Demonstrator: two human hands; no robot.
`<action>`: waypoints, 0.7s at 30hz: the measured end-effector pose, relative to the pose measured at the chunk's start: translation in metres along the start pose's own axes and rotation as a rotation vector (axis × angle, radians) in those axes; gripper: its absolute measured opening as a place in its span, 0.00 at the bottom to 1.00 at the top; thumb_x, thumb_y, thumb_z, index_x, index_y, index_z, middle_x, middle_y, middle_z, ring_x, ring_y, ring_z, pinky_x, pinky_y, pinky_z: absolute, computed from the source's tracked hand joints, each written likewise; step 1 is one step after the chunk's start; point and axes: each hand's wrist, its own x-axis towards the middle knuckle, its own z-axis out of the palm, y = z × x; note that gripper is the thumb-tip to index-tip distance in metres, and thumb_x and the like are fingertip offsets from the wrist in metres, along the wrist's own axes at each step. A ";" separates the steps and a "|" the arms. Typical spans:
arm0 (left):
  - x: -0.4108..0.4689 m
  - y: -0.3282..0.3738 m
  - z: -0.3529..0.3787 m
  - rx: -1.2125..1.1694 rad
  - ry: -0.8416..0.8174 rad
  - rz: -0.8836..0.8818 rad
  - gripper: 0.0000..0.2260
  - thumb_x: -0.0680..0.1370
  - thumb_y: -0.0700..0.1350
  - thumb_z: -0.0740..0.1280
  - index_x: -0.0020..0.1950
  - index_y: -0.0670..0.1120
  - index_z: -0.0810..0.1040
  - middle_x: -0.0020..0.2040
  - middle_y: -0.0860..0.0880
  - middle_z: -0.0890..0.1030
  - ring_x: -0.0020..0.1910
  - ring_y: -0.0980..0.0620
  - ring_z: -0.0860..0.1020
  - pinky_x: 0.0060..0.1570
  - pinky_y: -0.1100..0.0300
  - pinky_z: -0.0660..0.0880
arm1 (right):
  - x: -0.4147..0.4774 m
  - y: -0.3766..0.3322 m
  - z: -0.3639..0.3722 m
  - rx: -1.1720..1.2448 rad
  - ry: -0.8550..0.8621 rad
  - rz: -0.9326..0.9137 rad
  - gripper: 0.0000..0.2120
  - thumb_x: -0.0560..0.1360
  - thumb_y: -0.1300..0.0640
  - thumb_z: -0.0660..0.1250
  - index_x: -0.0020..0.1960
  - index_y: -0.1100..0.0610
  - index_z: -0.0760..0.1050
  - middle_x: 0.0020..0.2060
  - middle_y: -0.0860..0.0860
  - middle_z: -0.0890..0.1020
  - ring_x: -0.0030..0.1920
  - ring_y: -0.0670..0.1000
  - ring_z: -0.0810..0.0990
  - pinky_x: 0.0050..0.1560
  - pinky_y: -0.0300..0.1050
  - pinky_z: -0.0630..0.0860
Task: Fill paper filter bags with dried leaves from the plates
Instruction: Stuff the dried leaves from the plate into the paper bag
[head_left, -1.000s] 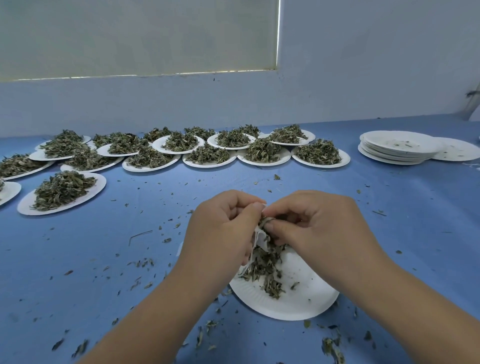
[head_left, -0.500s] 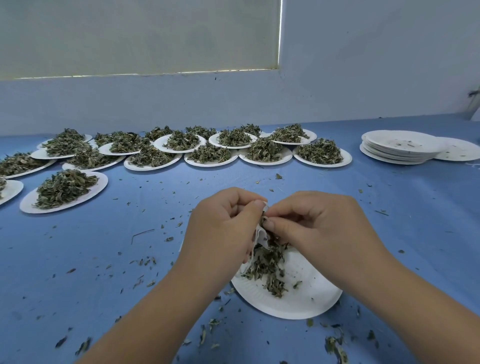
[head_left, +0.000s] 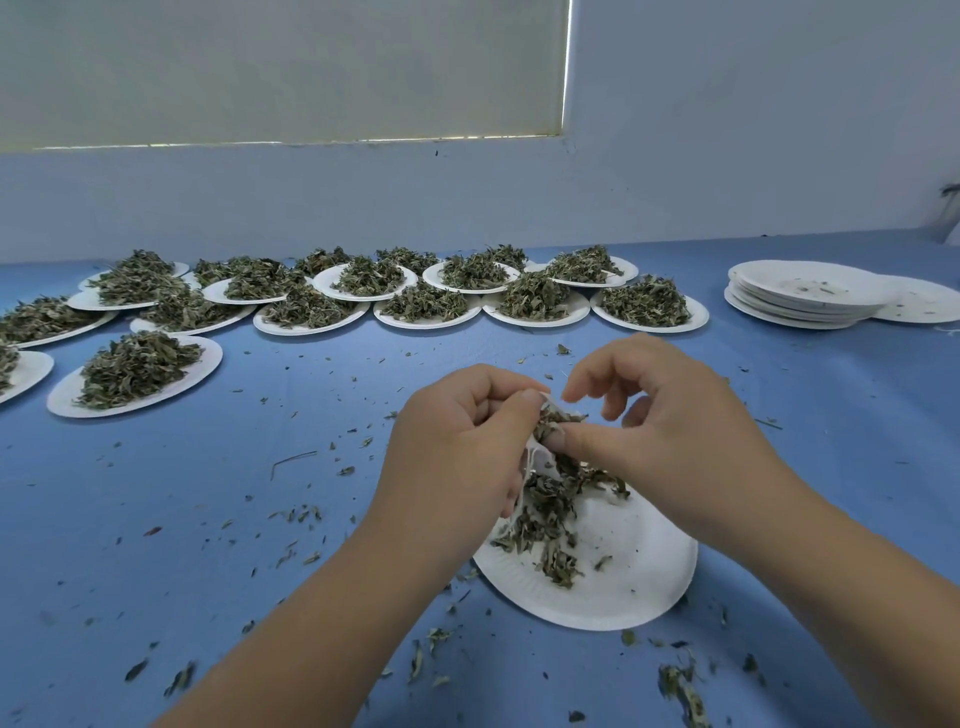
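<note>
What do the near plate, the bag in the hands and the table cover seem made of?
Near plate: white pressed paper, matte, with a fluted rim. Filter bag: thin white paper or non-woven fibre, matte, creased where the left hand grips it. Table cover: blue, matte, possibly cloth or felt; texture unclear.

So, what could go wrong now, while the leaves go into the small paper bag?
1. The left hand pinches the filter bag by its thin edge. The thumb of the right hand, pressing leaves in, could tear the paper or loosen that grip.
2. Leaves stick out of the bag's mouth. Some may fall past the plate onto the table, where loose bits already lie.
</note>
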 end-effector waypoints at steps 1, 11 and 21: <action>0.000 0.001 -0.001 -0.017 -0.003 0.001 0.07 0.78 0.42 0.67 0.42 0.48 0.82 0.20 0.52 0.73 0.18 0.55 0.68 0.22 0.66 0.68 | 0.003 0.001 -0.001 0.017 -0.020 0.036 0.13 0.61 0.46 0.77 0.41 0.40 0.75 0.40 0.39 0.75 0.36 0.35 0.73 0.37 0.25 0.68; 0.005 0.005 -0.008 -0.167 0.010 -0.045 0.08 0.78 0.40 0.66 0.41 0.45 0.82 0.21 0.49 0.70 0.19 0.53 0.66 0.21 0.64 0.67 | 0.022 -0.005 0.003 0.681 -0.522 0.375 0.18 0.66 0.55 0.73 0.55 0.59 0.80 0.45 0.61 0.84 0.42 0.56 0.84 0.39 0.41 0.80; 0.006 0.004 -0.013 0.069 0.036 0.048 0.09 0.78 0.41 0.67 0.40 0.50 0.82 0.19 0.57 0.70 0.19 0.59 0.67 0.23 0.66 0.66 | 0.033 -0.022 0.022 0.159 -0.278 0.248 0.04 0.70 0.60 0.71 0.44 0.60 0.79 0.31 0.55 0.83 0.32 0.57 0.84 0.39 0.60 0.82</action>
